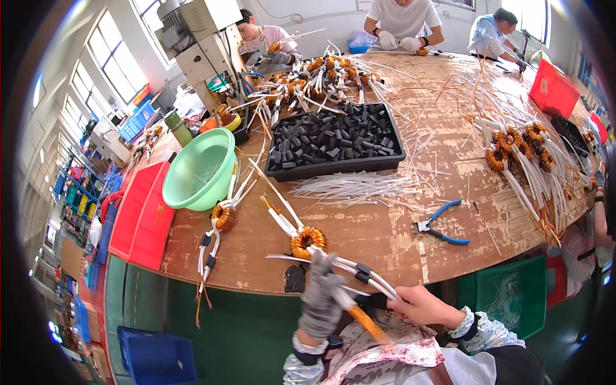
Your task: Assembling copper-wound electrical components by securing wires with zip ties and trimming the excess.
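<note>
My left hand (319, 298), in a grey glove, is closed at the table's front edge around a blurred stick-like tool with a white and orange handle (366, 321). Just beyond its fingers lies a copper-wound ring coil (308, 242) with white-sleeved leads. A thin white strip (282, 257), like a cable tie, passes beside the coil and under that hand. My bare right hand (423, 305) pinches the near ends of the coil's leads. Around these leads, between the hands, sits a short black sleeve (362, 273). Blur hides the tool's tip.
Ahead stands a black tray (335, 168) of black sleeves, with loose white strips (359, 189) before it. Blue-handled cutters (439, 224) lie to the right. A green bowl (200, 170), another coil (222, 217) and coil heaps (513, 144) surround the work. Several people sit across the table.
</note>
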A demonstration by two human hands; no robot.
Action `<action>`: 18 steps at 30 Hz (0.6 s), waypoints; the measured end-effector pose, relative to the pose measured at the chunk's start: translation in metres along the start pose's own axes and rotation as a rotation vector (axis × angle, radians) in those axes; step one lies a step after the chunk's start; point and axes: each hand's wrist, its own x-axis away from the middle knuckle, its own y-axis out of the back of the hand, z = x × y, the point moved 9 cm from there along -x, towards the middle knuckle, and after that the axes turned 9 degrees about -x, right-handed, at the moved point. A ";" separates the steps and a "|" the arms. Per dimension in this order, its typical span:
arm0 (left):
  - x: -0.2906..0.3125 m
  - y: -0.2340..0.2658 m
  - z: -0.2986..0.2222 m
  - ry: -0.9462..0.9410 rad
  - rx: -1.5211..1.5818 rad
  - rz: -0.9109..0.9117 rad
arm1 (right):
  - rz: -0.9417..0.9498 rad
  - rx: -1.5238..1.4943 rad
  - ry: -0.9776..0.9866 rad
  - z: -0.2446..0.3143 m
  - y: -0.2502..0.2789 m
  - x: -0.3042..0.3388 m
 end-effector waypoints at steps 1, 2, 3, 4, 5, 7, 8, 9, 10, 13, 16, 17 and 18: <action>-0.006 0.022 -0.020 -0.266 -0.293 0.000 | -0.002 -0.002 -0.003 0.000 0.000 -0.001; -0.014 0.051 -0.010 -0.156 -0.076 -0.075 | 0.071 0.017 0.000 0.001 -0.007 -0.002; -0.023 0.067 -0.004 -0.047 0.142 -0.150 | 0.144 0.038 0.005 0.002 -0.013 -0.004; -0.022 0.079 -0.013 -0.046 0.301 -0.251 | 0.243 0.077 0.025 0.008 -0.030 -0.006; -0.023 0.084 -0.027 -0.046 0.466 -0.342 | 0.341 0.154 0.120 0.007 -0.047 -0.008; -0.022 0.103 0.011 0.041 0.353 -0.247 | 0.494 0.453 0.269 -0.014 -0.088 -0.013; -0.020 0.103 0.023 0.080 0.335 -0.180 | 0.516 0.457 0.260 -0.024 -0.099 -0.018; -0.017 0.103 0.030 0.123 0.314 -0.115 | 0.542 0.459 0.250 -0.028 -0.107 -0.023; -0.014 0.104 0.031 0.109 0.337 -0.110 | 0.580 0.420 0.286 -0.023 -0.109 -0.022; -0.003 0.103 0.018 0.074 0.292 -0.187 | 0.735 0.674 0.163 -0.001 -0.090 -0.020; 0.011 0.101 0.016 0.033 0.165 -0.299 | 0.463 0.778 0.471 0.068 -0.029 -0.042; 0.013 0.103 0.011 -0.004 0.134 -0.352 | 0.147 0.839 0.550 0.091 0.000 -0.055; 0.016 0.103 0.012 0.034 0.133 -0.347 | -0.008 0.741 0.399 0.088 0.033 -0.081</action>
